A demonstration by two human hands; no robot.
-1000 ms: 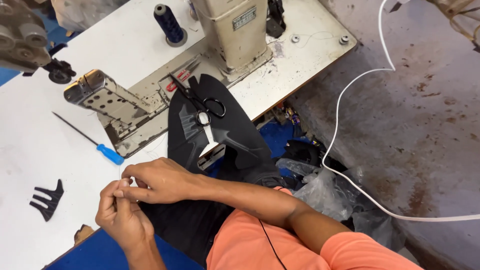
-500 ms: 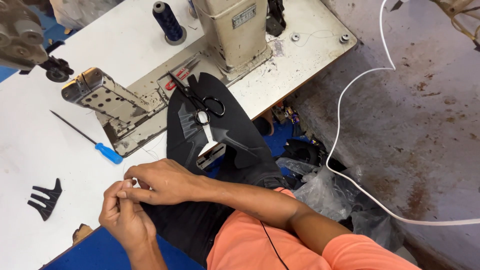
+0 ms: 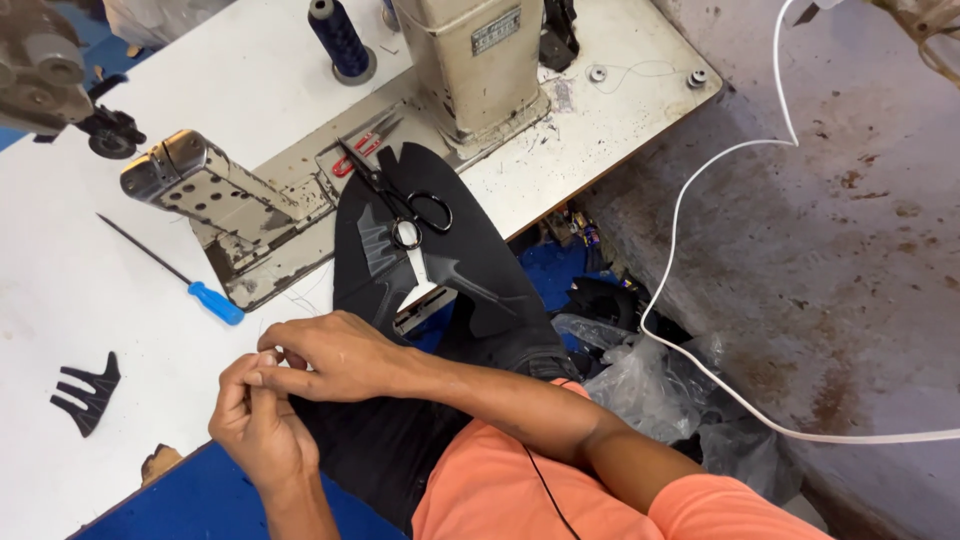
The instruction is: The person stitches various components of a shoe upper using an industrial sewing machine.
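Note:
My left hand (image 3: 255,425) and my right hand (image 3: 330,355) meet at the fingertips over the near edge of the white table (image 3: 60,290). Together they pinch a small pale piece (image 3: 268,362); it is too small to tell what it is. Just beyond my right hand lies a black fabric piece (image 3: 480,255) that hangs over the table edge. Black-handled scissors (image 3: 400,200) rest on top of it. A blue-handled awl (image 3: 200,292) lies to the left of my hands.
A beige sewing machine (image 3: 470,50) stands at the back, with its metal post bed (image 3: 205,180) to the left. A dark blue thread spool (image 3: 340,35) is beside it. A black cut-out piece (image 3: 88,392) lies at the left. A white cable (image 3: 700,200) and plastic bags (image 3: 650,385) are on the floor.
My hands have stayed together, and the fingers have shifted slightly around the small piece. Nothing on the table has moved.

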